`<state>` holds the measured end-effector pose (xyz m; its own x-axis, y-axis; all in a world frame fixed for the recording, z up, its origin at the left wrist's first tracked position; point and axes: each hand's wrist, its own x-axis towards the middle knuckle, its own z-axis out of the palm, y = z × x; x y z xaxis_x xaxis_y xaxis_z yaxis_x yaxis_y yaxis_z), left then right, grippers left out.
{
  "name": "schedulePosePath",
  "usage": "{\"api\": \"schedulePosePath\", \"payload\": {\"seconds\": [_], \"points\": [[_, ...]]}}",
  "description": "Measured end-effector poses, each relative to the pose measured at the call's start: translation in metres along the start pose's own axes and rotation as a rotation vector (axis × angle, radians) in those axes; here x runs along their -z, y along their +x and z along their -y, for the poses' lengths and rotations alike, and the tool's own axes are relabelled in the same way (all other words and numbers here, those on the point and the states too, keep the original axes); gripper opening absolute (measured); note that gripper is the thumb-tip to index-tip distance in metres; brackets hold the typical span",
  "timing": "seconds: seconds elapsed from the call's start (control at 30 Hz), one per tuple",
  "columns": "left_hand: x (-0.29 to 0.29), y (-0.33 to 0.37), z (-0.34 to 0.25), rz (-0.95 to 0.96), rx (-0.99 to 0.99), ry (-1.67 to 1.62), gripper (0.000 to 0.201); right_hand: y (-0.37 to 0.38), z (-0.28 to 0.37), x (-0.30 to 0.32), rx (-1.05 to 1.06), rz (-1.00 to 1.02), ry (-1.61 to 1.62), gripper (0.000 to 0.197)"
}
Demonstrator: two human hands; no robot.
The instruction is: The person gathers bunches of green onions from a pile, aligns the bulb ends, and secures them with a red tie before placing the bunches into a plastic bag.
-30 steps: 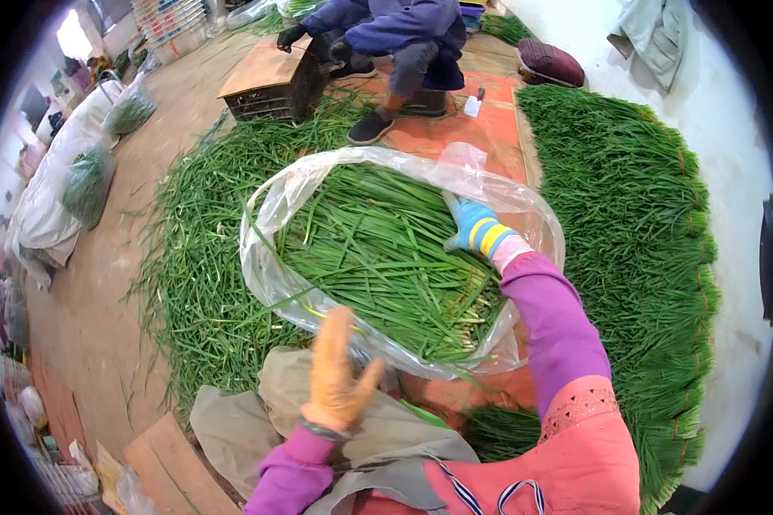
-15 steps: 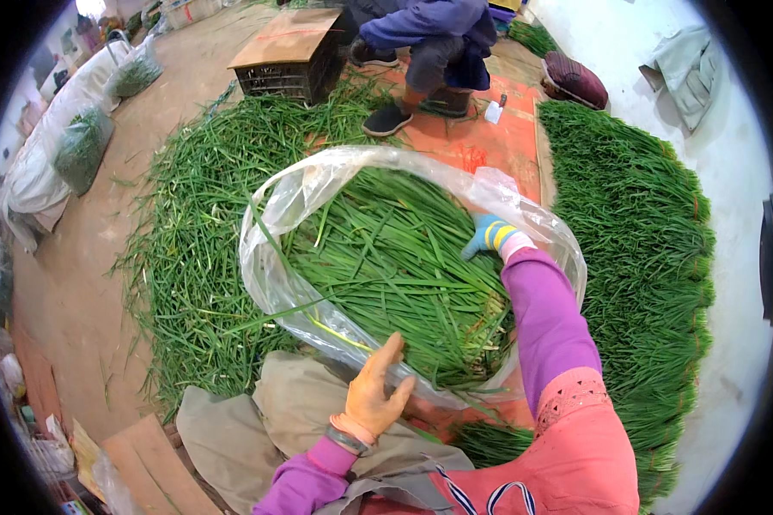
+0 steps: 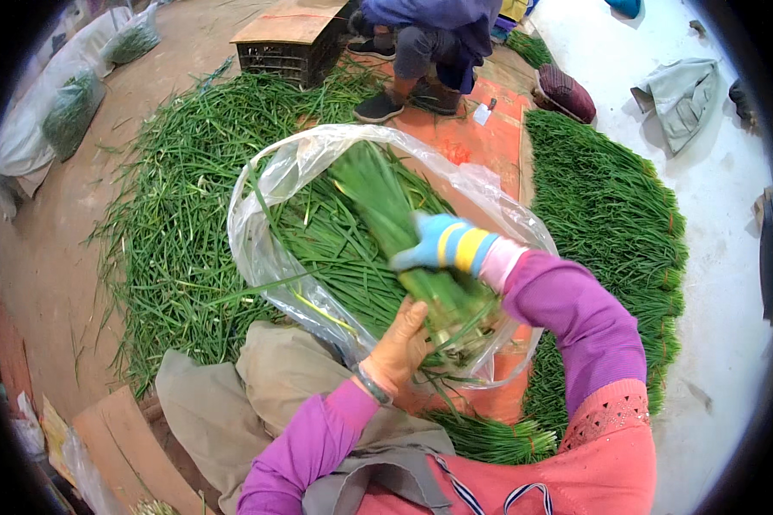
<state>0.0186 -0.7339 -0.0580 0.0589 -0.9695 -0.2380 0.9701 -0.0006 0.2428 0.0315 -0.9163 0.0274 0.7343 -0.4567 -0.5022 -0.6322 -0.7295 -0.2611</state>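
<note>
My right hand (image 3: 442, 246), in a blue glove with yellow stripes, is closed around a bunch of long green leaves like garlic chives (image 3: 374, 193). The bunch is tilted, its leafy tips far left and its pale root ends near right, and is smeared by motion. My left hand (image 3: 401, 345), with a bracelet at the wrist, cups the bunch's lower left side, its fingers partly hidden. Both hands are over an open clear plastic bag (image 3: 262, 189), inside which more loose chives (image 3: 343, 275) lie.
A large heap of loose chives (image 3: 176, 206) spreads left of the bag. Rows of tied bunches (image 3: 605, 232) line the right side. Beyond the bag are a black crate (image 3: 275, 62) with a board on top and a crouching person (image 3: 438, 43). A tied bunch (image 3: 498, 439) lies near my right knee.
My right hand has lifted a bunch from the chives in the bag and moved left and nearer. My left hand has gone from open beside the bag's edge to against the bunch.
</note>
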Motion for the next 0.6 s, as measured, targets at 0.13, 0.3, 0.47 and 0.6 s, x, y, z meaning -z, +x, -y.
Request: {"api": "schedulePosePath", "payload": {"seconds": [0.13,0.3,0.47,0.6], "points": [[0.025,-0.024,-0.001,-0.185,0.114,-0.250,0.049,-0.017,0.032,-0.043,0.175,0.065,-0.007,0.094],[0.041,-0.035,-0.006,-0.301,-0.068,-0.214,0.049,-0.056,0.031,-0.039,0.414,-0.448,0.134,0.062],[0.040,-0.041,0.002,-0.336,-0.140,-0.150,0.052,-0.121,-0.043,-0.080,0.069,-0.679,1.117,0.021],[0.051,-0.033,0.021,-0.368,-0.183,-0.076,0.056,-0.144,-0.094,-0.169,-0.158,-0.575,0.932,0.038]]}}
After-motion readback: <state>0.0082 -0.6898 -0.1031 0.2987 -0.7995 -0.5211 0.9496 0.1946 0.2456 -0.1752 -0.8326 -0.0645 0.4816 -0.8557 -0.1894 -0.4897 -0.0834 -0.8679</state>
